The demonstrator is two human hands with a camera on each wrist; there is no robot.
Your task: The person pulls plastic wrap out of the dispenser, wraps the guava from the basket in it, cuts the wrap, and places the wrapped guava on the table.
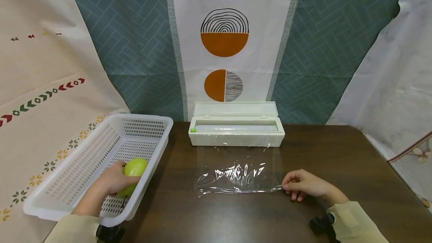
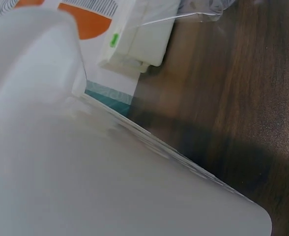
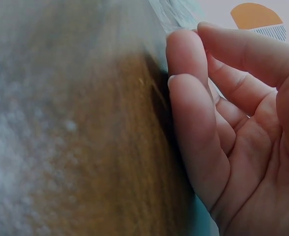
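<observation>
White plastic basket [image 1: 84, 164] on the left of the table [image 1: 209, 220], head view, set at a slant, one short end toward the person. Inside it, near end, against the right wall: green fruit [image 1: 135, 167]. Left hand [image 1: 113, 179] is curled round it, thumb across the front; that thumb hides too much to say whether it's one piece or two, or how any long axis runs. White film box [image 1: 236, 140] stands at the back of the table, lid up, long axis left to right. Clear film [image 1: 236, 175] comes off its front and lies toward the person, near edge running left to right. Right hand [image 1: 305, 186] pinches the near right corner between thumb and forefinger, other fingers bent underneath. Key relation: film sits between the hands; fruit is to its left, beyond the basket's right wall. Left hand has the fruit; right hand is well apart, on the film's far side.

Left wrist view: mostly basket wall, with the box end and its green slider [image 2: 114, 40] beyond. Hand not visible, so can't tell its grip from here.

Right wrist view: fingertips drawn together beside shiny film; exact contact too blurred to call.
</observation>
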